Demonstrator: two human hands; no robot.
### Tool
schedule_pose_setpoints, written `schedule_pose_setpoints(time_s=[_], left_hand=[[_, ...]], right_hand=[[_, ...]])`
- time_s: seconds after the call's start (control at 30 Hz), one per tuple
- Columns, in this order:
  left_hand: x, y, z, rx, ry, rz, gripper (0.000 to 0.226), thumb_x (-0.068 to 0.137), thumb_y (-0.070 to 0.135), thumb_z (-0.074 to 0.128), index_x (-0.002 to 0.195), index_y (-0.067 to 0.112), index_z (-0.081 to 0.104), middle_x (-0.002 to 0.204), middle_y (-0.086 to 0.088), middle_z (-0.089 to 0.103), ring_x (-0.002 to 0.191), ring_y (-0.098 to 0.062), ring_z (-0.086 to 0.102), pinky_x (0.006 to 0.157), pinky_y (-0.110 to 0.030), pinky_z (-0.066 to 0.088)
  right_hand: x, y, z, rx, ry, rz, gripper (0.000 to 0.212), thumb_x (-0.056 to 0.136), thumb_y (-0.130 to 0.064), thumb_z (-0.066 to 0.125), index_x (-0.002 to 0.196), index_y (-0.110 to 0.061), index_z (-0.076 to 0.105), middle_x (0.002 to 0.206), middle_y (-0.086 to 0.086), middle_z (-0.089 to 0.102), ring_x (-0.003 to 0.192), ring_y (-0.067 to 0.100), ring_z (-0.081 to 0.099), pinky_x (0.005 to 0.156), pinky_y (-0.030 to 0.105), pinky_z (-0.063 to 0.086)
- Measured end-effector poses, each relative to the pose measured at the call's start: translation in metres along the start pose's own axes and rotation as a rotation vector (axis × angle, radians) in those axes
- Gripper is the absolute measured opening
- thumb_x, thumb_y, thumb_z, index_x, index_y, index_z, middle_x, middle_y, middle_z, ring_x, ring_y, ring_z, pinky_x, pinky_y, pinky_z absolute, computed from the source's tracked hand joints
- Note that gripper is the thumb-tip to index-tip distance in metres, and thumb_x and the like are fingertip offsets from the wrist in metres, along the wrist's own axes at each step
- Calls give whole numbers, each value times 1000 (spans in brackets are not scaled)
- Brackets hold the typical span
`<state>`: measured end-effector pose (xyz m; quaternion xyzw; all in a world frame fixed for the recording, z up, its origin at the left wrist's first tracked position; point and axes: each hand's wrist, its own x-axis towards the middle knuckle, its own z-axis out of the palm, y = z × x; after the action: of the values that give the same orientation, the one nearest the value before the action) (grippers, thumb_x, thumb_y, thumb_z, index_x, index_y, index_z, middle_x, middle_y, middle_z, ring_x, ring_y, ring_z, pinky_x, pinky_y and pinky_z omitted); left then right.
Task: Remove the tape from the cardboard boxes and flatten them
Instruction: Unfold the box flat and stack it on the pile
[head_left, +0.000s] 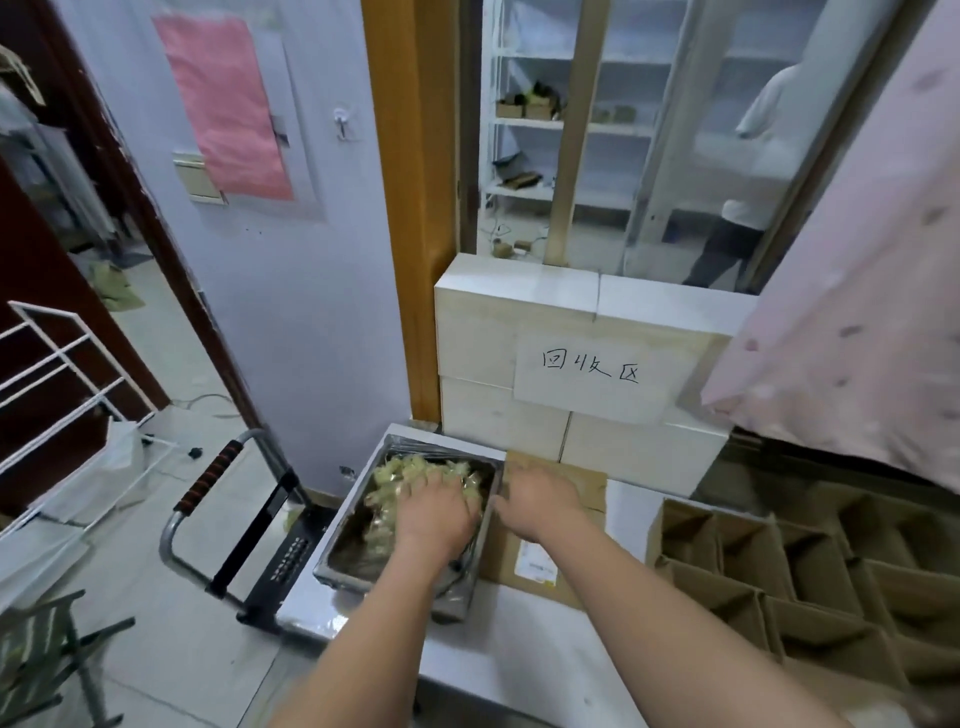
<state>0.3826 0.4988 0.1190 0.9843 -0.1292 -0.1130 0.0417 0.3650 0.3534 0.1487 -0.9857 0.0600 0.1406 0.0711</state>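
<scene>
Low in the middle of the frame, the left hand (435, 512) is pushed down into a metal tray (340, 558) heaped with crumpled strips of tape (410, 470); its fingers look buried in the wad, and whether they pinch a strip or just press flat I cannot tell. The right hand (537, 501) lies just right of the tray with fingers spread on a flattened cardboard box (535, 561) that sits on the white table (519, 654). This looks like dumping peeled tape, so the thing to do well is shake the sticky strip free inside the tray and hold the flat box steady meanwhile. Room is tight: the tray's near corner hangs close to the table's left edge, a folded hand trolley (244, 525) stands just beyond it, and a wall of pale tiled blocks (519, 332) closes off the far side. Open cardboard boxes (779, 566) wait at lower right, so I would say the job is far from done.
</scene>
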Motion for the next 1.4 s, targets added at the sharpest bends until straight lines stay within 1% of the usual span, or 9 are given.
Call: schedule_pose_setpoints(time_s=[0.3, 0.4, 0.53, 0.63, 0.77, 0.87, 0.97, 1.17, 1.4], left_hand=[[-43, 98, 18, 28, -55, 182, 51, 104, 43, 28, 140, 12, 47, 146, -13, 44, 137, -31, 38, 114, -46, 29], [-57, 146, 20, 75, -74, 270, 52, 105, 43, 28, 142, 11, 46, 145, -13, 46, 137, -32, 40, 118, -46, 24], [-81, 232, 36, 125, -73, 404, 47, 105, 40, 27, 138, 13, 47, 140, -14, 49, 130, -34, 44, 114, -46, 29], [-102, 299, 55, 110, -75, 495, 47, 103, 41, 27, 137, 16, 49, 140, -11, 49, 131, -31, 43, 114, -47, 31], [-126, 385, 86, 128, -101, 546, 50, 103, 43, 28, 141, 17, 49, 147, -10, 47, 139, -28, 40, 120, -49, 24], [-140, 450, 107, 127, -149, 569, 52, 104, 44, 28, 145, 17, 44, 153, -12, 41, 142, -30, 36, 122, -50, 21], [-155, 506, 122, 172, -162, 589, 55, 105, 43, 25, 149, 14, 38, 154, -14, 38, 142, -32, 34, 121, -51, 21], [-179, 569, 140, 196, -182, 612, 52, 106, 44, 25, 146, 14, 41, 149, -14, 42, 140, -31, 37, 120, -49, 25], [-174, 621, 152, 275, -186, 663, 54, 105, 44, 24, 148, 14, 39, 149, -12, 42, 139, -32, 37, 119, -49, 26]], right_hand=[[-87, 90, 8, 39, -2, 197, 49, 97, -44, 44, 135, -14, 46, 133, 13, 52, 123, 31, 48, 93, 42, 44], [-121, 131, 11, 82, 12, 261, 47, 97, -41, 44, 134, -13, 48, 132, 13, 52, 121, 32, 49, 92, 42, 45], [-170, 203, 19, 159, 40, 359, 43, 97, -44, 45, 129, -15, 52, 129, 13, 55, 119, 31, 51, 94, 43, 47], [-208, 265, 28, 161, 47, 450, 41, 95, -45, 49, 125, -18, 54, 126, 10, 58, 118, 29, 54, 94, 41, 49], [-260, 353, 40, 195, 44, 519, 41, 93, -46, 50, 124, -20, 58, 124, 8, 62, 114, 28, 58, 90, 37, 49], [-294, 421, 50, 192, 6, 546, 45, 94, -47, 47, 129, -19, 55, 129, 10, 59, 119, 30, 54, 93, 40, 47], [-321, 480, 57, 177, 1, 556, 45, 96, -50, 43, 127, -18, 52, 128, 12, 57, 120, 31, 51, 95, 40, 45], [-354, 550, 62, 172, -40, 568, 47, 97, -48, 43, 133, -17, 47, 130, 12, 53, 120, 29, 48, 93, 39, 44], [-357, 596, 65, 172, -46, 560, 53, 96, -46, 46, 138, -14, 44, 135, 13, 51, 122, 31, 47, 97, 40, 42]])
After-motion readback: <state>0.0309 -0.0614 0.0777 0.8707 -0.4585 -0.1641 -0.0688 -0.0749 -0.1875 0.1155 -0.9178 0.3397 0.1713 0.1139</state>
